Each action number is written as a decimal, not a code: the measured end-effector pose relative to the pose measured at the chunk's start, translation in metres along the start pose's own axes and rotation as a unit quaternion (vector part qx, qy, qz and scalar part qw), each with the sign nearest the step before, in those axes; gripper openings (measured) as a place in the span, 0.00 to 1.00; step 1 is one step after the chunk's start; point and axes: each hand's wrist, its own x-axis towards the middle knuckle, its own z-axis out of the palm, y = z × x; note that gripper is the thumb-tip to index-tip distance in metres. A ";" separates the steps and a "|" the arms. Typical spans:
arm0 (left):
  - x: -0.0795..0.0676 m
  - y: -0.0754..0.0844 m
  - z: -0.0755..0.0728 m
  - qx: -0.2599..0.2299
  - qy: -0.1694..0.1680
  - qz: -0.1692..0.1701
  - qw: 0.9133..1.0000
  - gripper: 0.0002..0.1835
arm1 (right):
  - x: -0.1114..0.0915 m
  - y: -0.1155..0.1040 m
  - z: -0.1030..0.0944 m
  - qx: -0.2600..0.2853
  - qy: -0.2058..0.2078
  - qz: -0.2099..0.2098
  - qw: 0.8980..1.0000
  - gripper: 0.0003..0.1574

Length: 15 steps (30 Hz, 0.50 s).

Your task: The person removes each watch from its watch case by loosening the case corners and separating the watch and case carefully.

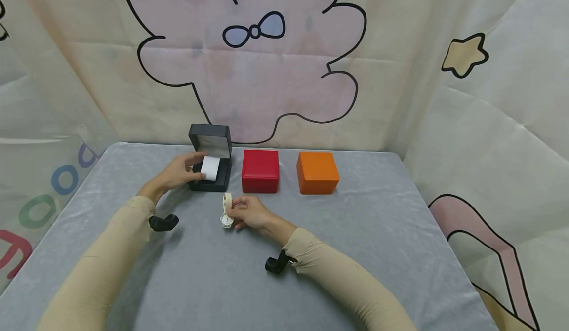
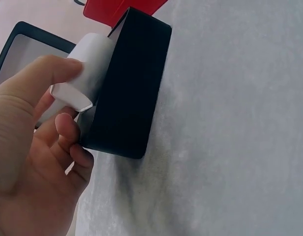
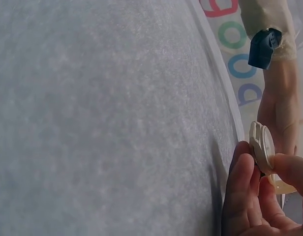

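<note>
At the back left, an open black watch box [image 1: 210, 185] stands with its lid [image 1: 211, 141] raised and a white watch cushion [image 1: 210, 168] in it. My left hand [image 1: 181, 169] pinches this cushion by its ends; in the left wrist view the thumb lies on the white cushion [image 2: 95, 59], which sits tilted above the box wall [image 2: 132, 88]. My right hand [image 1: 252, 213] holds a cream wristwatch [image 1: 226, 219] over the table, its strap pointing up. The right wrist view catches the watch [image 3: 262, 147] edge-on between thumb and fingers.
A red box [image 1: 260, 172] and an orange box [image 1: 317, 173], both closed, stand right of the black box along the table's back. Grey cloth covers the table [image 1: 213, 281]. A printed curtain [image 1: 284, 84] hangs right behind it. Each wrist wears a black camera band [image 1: 163, 223].
</note>
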 end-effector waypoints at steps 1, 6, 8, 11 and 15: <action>0.000 0.001 0.000 -0.005 -0.001 -0.006 1.000 0.40 | 0.000 0.000 0.000 -0.002 0.001 0.000 1.000 0.11; -0.001 0.005 -0.002 -0.020 -0.013 -0.016 1.000 0.41 | 0.000 -0.001 -0.002 -0.010 0.003 0.002 1.000 0.11; -0.001 0.005 -0.001 -0.013 -0.017 -0.008 1.000 0.41 | -0.001 0.000 -0.003 -0.011 0.000 0.003 1.000 0.11; -0.001 0.005 -0.001 -0.002 -0.017 0.003 1.000 0.41 | -0.001 0.001 -0.003 -0.013 -0.003 0.003 1.000 0.12; -0.002 0.002 -0.001 0.004 -0.016 -0.006 1.000 0.41 | 0.000 0.002 -0.001 -0.015 -0.003 0.007 1.000 0.14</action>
